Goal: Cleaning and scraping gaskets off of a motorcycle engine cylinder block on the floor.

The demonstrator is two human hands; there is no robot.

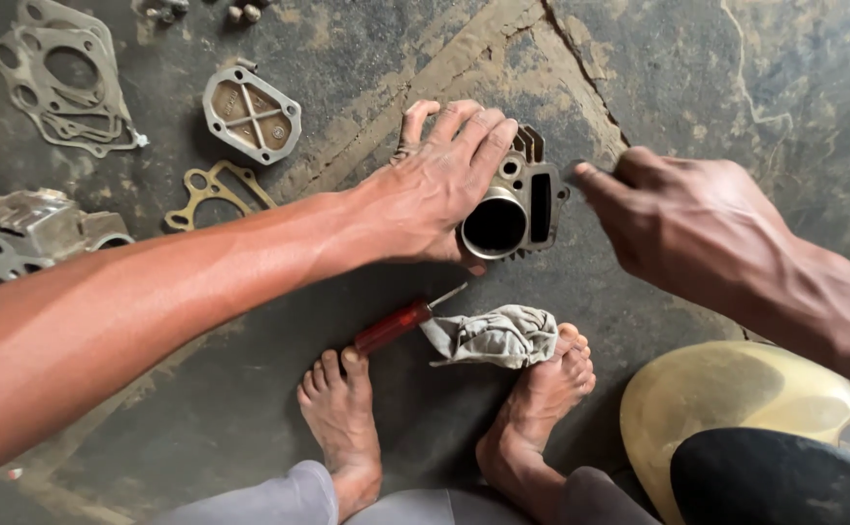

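Grey cast-metal engine cylinder (514, 209) stands on the stone floor (697, 78), bore facing the viewer. The left hand (439, 185) is clamped over its top and left side. The right hand (682, 219) is just right of it, fingers closed on a small dark tool; a red-handled screwdriver (396, 326) and rag (493, 335) lie below.

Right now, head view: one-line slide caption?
Left hand steadies an engine cylinder on the floor; right hand works its face with a small tool.

Engine cylinder (517, 209): dull grey cast metal. Rag (498, 335): crumpled grey cloth. Screwdriver handle (391, 326): glossy red plastic. Floor (736, 78): rough, dusty, cracked.
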